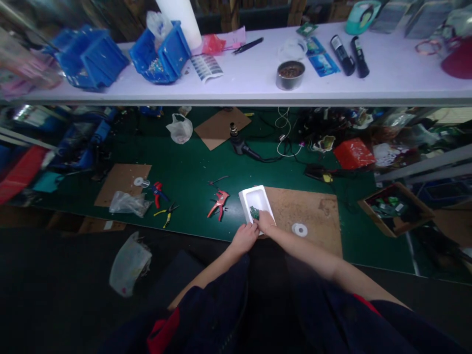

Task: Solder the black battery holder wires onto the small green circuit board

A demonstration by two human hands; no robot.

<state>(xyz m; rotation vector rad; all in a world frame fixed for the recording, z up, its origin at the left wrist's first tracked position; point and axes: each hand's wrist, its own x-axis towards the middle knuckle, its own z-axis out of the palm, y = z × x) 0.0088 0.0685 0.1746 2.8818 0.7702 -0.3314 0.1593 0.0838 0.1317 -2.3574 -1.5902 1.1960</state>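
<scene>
A white tray [263,197] with raised sides lies at the left edge of a brown board, near the front of the green bench. My left hand [245,239] is closed at its near left corner, fingers on the rim. Reaching inside the tray, my right hand [264,221] has its fingers closed on a small green circuit board [254,212]. The fingertips partly cover that board. Left of the tray lie red-handled wire strippers [220,202]. A white spool [299,229] rests on the brown board [306,206] to the right.
Yellow pliers [167,215] and red-blue pliers [158,192] lie further left. Behind the tray stands a hot air gun [239,143] with its cable. A cardboard box [396,209] of green boards is at the right. A white shelf [243,88] with blue bins [160,54] crosses the back.
</scene>
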